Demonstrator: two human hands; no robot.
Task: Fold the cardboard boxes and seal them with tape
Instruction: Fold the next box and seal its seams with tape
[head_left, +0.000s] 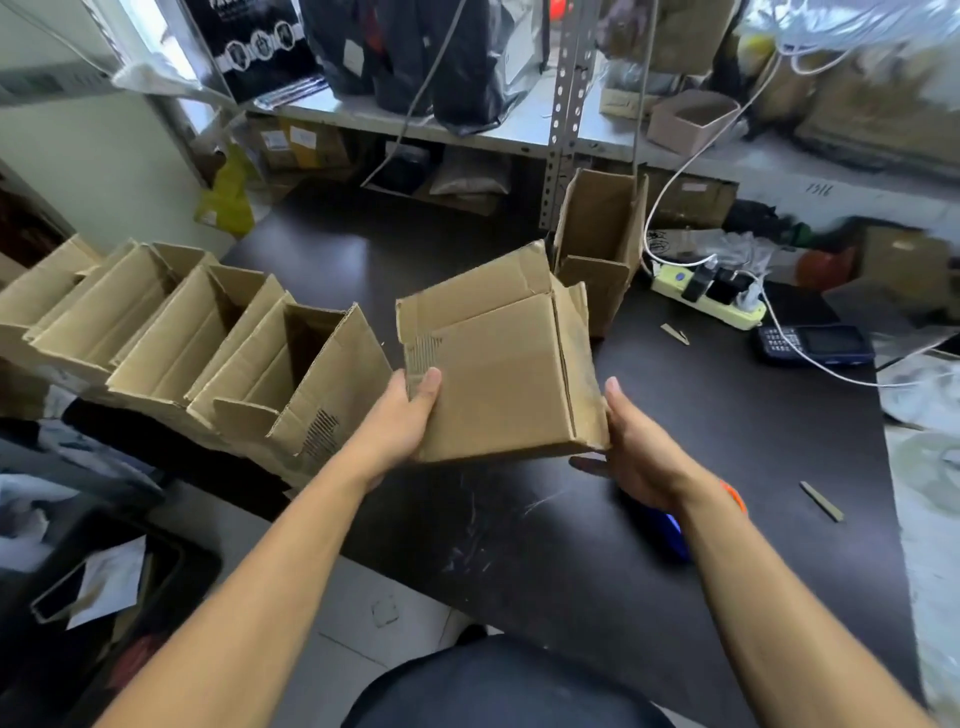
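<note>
I hold a brown cardboard box (498, 364) tilted in the air over the dark table (675, 415), its far flaps loose and open. My left hand (400, 421) grips its near left corner, thumb on top and fingers underneath. My right hand (634, 447) lies flat against the box's near right corner, thumb straight up along the side and fingers reaching under the bottom edge. A blue object (672, 530) lies on the table under my right wrist, mostly hidden; I cannot tell what it is.
Several open-topped boxes (208, 338) stand in a row at the left. Another open box (597, 244) stands upright behind. A power strip (706, 299) with cables, a dark phone (815, 345) and cardboard scraps (821, 501) lie at the right. Cluttered metal shelves (561, 130) stand beyond.
</note>
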